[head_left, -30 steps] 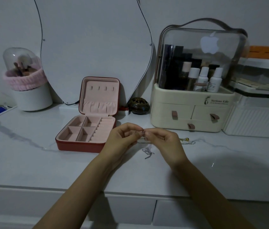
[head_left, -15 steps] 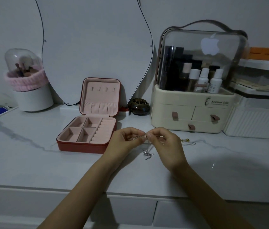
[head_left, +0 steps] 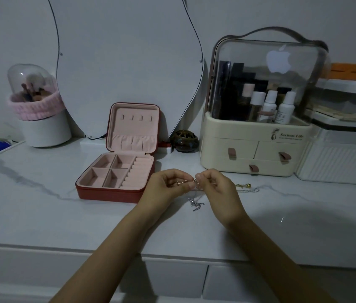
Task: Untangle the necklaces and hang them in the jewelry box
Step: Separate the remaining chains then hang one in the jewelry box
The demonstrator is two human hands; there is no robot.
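My left hand (head_left: 168,186) and my right hand (head_left: 218,191) meet just above the white marble tabletop and pinch a tangle of thin necklace chains (head_left: 187,183) between their fingertips. A silver chain end (head_left: 195,204) dangles below the hands onto the table. More chain with a small gold bead (head_left: 247,185) lies to the right of my right hand. The red jewelry box (head_left: 115,191) stands open to the left of my hands, its pink-lined lid upright with a row of hooks (head_left: 136,117) that hold nothing.
A cream cosmetics organizer (head_left: 253,149) with a clear dome stands at the back right, a white ribbed container (head_left: 337,165) beside it. A brush holder (head_left: 39,119) stands back left, a mirror (head_left: 124,62) and a dark round ornament (head_left: 184,141) behind the box.
Both hands have dropped slightly toward the table while staying together on the chains. The dangling silver end now hangs nearer the tabletop.
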